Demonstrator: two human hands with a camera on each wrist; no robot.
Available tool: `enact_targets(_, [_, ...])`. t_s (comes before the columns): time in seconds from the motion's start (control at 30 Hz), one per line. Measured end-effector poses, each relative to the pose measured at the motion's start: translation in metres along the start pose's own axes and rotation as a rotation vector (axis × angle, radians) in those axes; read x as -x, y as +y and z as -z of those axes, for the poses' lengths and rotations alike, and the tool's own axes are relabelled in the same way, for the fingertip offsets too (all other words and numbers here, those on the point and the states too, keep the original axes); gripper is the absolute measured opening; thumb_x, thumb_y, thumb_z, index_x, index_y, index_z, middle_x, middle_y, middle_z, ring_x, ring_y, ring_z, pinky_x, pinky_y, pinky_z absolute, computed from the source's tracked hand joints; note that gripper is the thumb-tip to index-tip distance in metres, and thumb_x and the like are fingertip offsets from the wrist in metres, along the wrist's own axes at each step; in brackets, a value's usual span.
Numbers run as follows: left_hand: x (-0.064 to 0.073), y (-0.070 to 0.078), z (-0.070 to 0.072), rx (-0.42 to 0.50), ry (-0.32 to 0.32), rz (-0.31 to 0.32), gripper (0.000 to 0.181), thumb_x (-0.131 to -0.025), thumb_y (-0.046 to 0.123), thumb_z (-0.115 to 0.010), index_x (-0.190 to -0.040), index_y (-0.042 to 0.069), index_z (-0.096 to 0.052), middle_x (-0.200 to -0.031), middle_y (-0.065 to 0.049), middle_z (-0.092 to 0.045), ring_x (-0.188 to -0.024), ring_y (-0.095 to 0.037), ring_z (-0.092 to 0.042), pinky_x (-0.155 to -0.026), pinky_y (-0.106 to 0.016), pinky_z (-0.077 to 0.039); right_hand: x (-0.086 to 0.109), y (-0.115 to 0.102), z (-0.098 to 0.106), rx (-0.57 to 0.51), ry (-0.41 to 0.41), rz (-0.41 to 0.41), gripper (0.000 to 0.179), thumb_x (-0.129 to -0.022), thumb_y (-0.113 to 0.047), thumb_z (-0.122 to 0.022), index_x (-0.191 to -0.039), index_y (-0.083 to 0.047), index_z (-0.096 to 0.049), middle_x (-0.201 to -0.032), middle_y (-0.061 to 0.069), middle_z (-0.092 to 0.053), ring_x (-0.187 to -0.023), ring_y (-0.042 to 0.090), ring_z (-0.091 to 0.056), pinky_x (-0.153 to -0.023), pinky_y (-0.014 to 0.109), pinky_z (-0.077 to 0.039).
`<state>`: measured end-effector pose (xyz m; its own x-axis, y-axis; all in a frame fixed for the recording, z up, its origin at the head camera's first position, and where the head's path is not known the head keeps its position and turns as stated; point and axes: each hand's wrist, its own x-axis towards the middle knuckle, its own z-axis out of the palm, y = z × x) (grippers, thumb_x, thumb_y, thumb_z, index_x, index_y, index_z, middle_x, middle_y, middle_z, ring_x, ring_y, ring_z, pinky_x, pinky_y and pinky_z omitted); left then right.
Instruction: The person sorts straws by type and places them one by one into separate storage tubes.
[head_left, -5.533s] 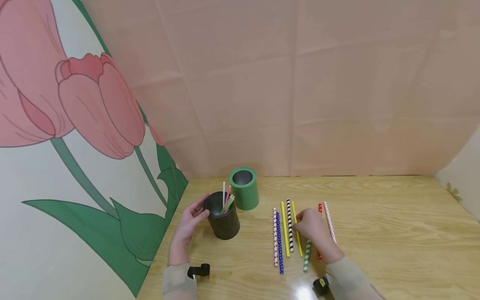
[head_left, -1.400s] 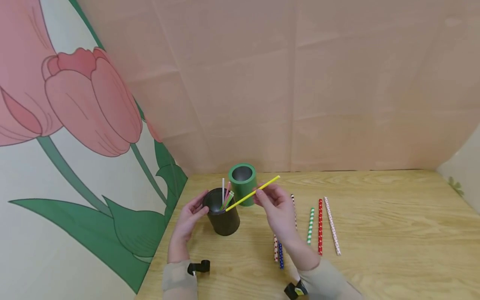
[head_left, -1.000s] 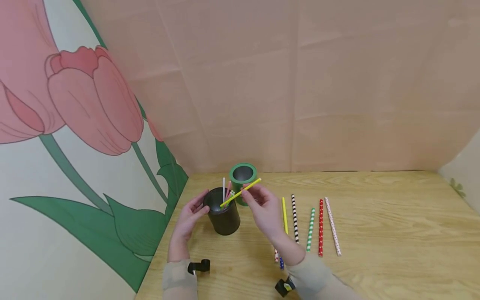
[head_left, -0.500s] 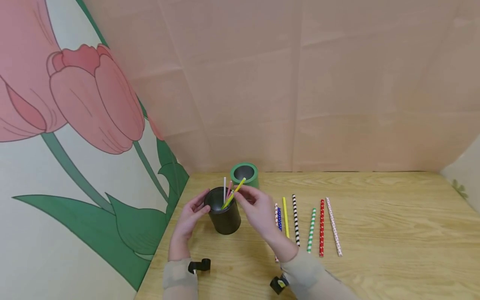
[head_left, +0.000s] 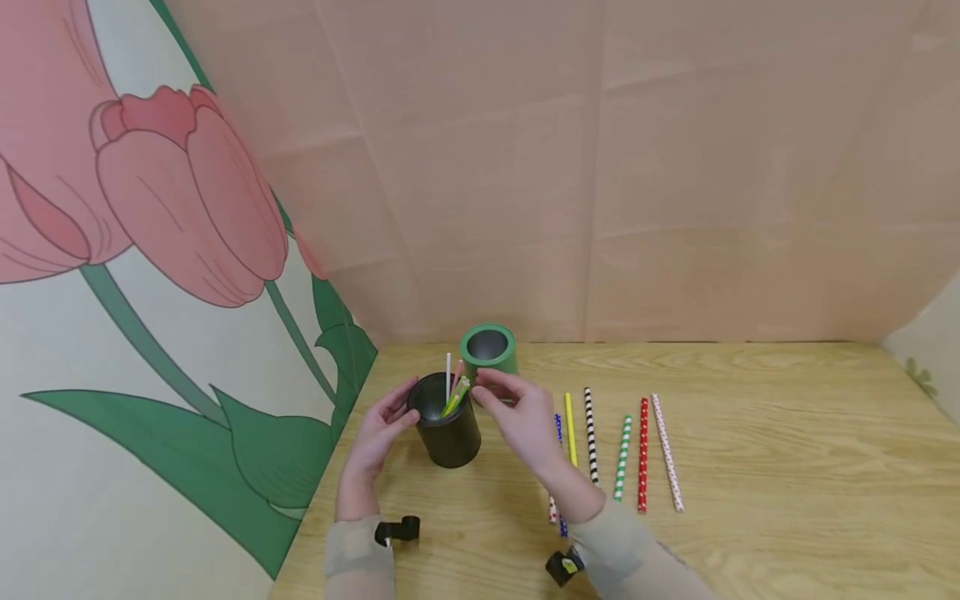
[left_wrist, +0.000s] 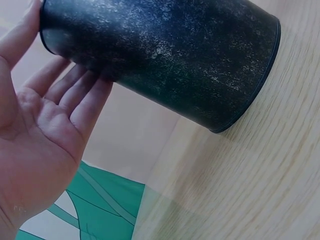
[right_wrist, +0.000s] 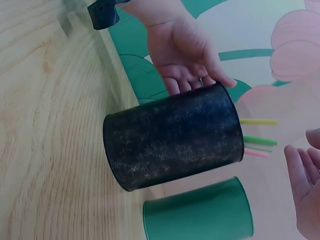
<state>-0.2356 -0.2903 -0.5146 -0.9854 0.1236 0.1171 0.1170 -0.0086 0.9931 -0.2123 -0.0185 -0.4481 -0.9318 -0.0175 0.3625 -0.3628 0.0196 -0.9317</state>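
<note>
Right hand (head_left: 528, 421): fingers (right_wrist: 295, 167) parted, grasping nothing, just beside the straw tops; left hand (head_left: 373, 446): thumb and fingers holding the black cup (head_left: 450, 442) at its rim; cup is on the counter (head_left: 787, 467), left of the loose straws; sticking out of it: one white straw (head_left: 448, 375), one pink straw (head_left: 458, 372), one yellow straw (right_wrist: 259, 121), plus green straws (right_wrist: 262, 140), bunched, exact number can't be told.

Two cups in all; the green cup (head_left: 511, 360) stands just behind the black one, right hand partly covering it; seven loose straws, side by side, one each: red-dotted white (head_left: 552, 510), blue (head_left: 558, 427), plain yellow (head_left: 570, 427), black-striped (head_left: 591, 433), green-striped (head_left: 622, 458), red (head_left: 642, 454), pink-dotted (head_left: 668, 454); right hand and forearm hide parts of the leftmost ones.

Two wrist cameras (head_left: 397, 531), one per arm; tulip mural (head_left: 187, 208) at left; pinkish sheet (head_left: 675, 167) behind the counter.
</note>
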Motion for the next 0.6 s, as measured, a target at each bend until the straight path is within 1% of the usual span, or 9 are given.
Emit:
enact_targets(0.17, [0.000, 0.003, 0.002, -0.014, -0.003, 0.009, 0.059, -0.104, -0.002, -0.066, -0.160, 0.000, -0.048, -0.163, -0.023, -0.046, -0.147, -0.037, -0.046, -0.102, -0.025, -0.052, -0.002, 0.003, 0.016, -0.008, -0.001, -0.023, 0.029, -0.095, -0.008, -0.083, -0.122, 0.001, -0.079, -0.115, 0.014, -0.079, -0.098, 0.026, -0.077, -0.083, 0.026, -0.061])
enact_targets(0.27, [0.000, 0.006, 0.003, -0.040, -0.013, -0.015, 0.060, -0.103, -0.001, -0.067, -0.160, -0.002, -0.046, -0.163, -0.023, -0.045, -0.148, -0.040, -0.045, -0.103, -0.024, -0.052, -0.003, 0.007, 0.034, 0.008, -0.005, -0.035, 0.030, -0.096, -0.009, -0.082, -0.124, 0.002, -0.077, -0.119, 0.016, -0.078, -0.101, 0.027, -0.076, -0.085, 0.026, -0.061])
enact_targets(0.37, [0.001, 0.011, 0.005, -0.050, -0.024, -0.052, 0.060, -0.104, -0.001, -0.066, -0.160, -0.005, -0.044, -0.164, -0.024, -0.044, -0.150, -0.041, -0.042, -0.106, -0.022, -0.049, -0.005, 0.012, 0.055, 0.065, -0.012, -0.074, 0.033, -0.097, -0.013, -0.081, -0.128, -0.002, -0.076, -0.123, 0.015, -0.077, -0.104, 0.024, -0.075, -0.086, 0.024, -0.059])
enact_targets(0.43, [0.001, 0.017, 0.006, -0.045, -0.021, -0.083, 0.060, -0.104, -0.004, -0.064, -0.160, -0.006, -0.042, -0.164, -0.024, -0.044, -0.152, -0.041, -0.039, -0.109, -0.022, -0.046, -0.005, 0.015, 0.070, 0.078, -0.019, -0.111, 0.036, -0.099, -0.016, -0.080, -0.132, -0.002, -0.074, -0.126, 0.016, -0.075, -0.106, 0.021, -0.074, -0.087, 0.024, -0.059])
enact_targets(0.5, [-0.003, 0.027, 0.006, -0.052, -0.013, -0.121, 0.060, -0.104, -0.004, -0.063, -0.160, -0.007, -0.042, -0.164, -0.025, -0.043, -0.153, -0.042, -0.038, -0.110, -0.021, -0.044, -0.004, 0.017, 0.085, 0.088, -0.028, -0.147, 0.039, -0.101, -0.019, -0.078, -0.136, -0.003, -0.072, -0.129, 0.017, -0.074, -0.108, 0.018, -0.072, -0.088, 0.024, -0.058])
enact_targets(0.6, [-0.013, 0.045, 0.003, -0.082, -0.005, -0.165, 0.059, -0.104, -0.001, -0.065, -0.159, -0.006, -0.044, -0.163, -0.023, -0.046, -0.153, -0.041, -0.039, -0.110, -0.022, -0.045, -0.002, 0.022, 0.107, 0.079, -0.030, -0.189, 0.043, -0.102, -0.022, -0.077, -0.140, -0.003, -0.069, -0.133, 0.017, -0.072, -0.108, 0.014, -0.072, -0.090, 0.024, -0.059])
